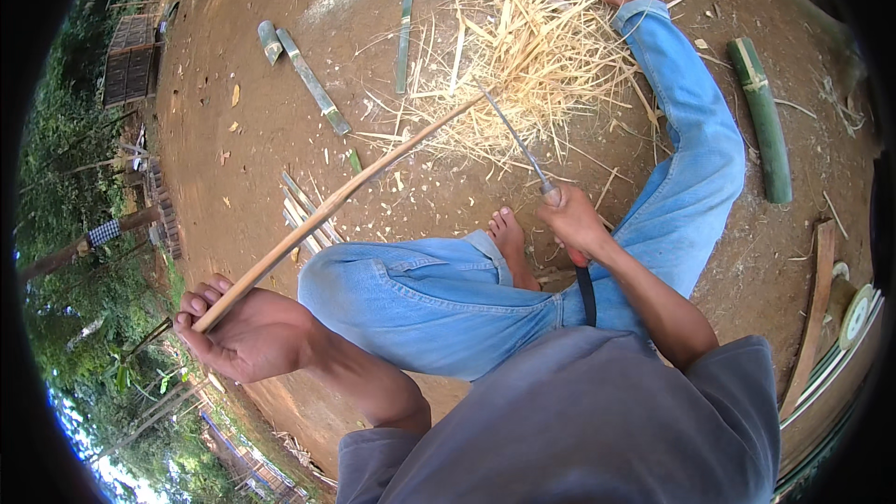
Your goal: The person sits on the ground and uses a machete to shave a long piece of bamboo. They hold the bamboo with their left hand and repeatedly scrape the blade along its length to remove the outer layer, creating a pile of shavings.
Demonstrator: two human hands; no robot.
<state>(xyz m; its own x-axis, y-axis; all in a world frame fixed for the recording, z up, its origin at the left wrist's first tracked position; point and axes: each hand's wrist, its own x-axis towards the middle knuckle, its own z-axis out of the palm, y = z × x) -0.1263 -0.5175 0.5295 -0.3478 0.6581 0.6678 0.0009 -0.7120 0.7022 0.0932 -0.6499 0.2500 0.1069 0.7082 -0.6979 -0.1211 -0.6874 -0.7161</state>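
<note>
My left hand (257,334) is closed around the lower end of a long, slim brown stick (338,200), which slants up and away to the right. In my right hand (577,227) is a knife (516,138) with a narrow blade, its point angled up and left. The blade tip lies close to the stick's far end; whether they touch I cannot tell. Most of the knife's handle is hidden in my fist. A red piece with a black strap (586,294) shows just below that hand, against my jeans. Under the blade tip spreads a heap of pale shavings (537,61).
Bamboo pieces (315,84) and a thin green strip (407,28) lie on the dirt ahead. A thick green bamboo section (763,126) rests at the right, with a brown wooden strip (810,308) nearer. Pale split strips (303,215) lie beyond my bent left knee.
</note>
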